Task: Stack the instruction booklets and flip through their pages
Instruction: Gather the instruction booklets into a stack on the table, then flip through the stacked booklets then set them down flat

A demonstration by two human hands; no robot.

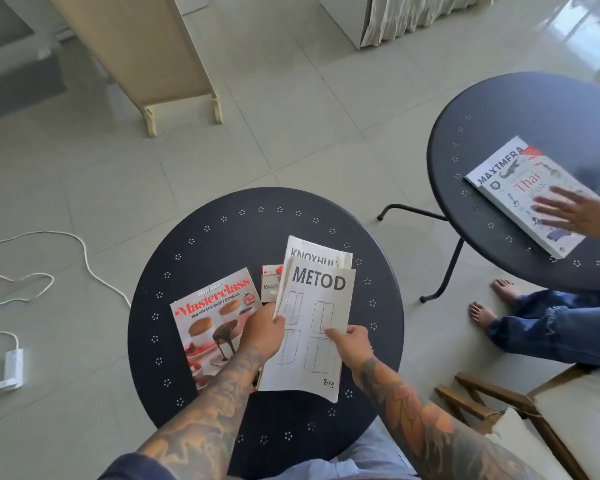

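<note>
Bright daylight, glare on floor tiles (568,39) upper right, wide-angle edge distortion.

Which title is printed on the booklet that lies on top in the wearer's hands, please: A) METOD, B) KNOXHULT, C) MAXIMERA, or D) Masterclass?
A: the METOD booklet lies on top, pinched by the left hand and right hand, with the KNOXHULT booklet peeking out behind it.
</note>
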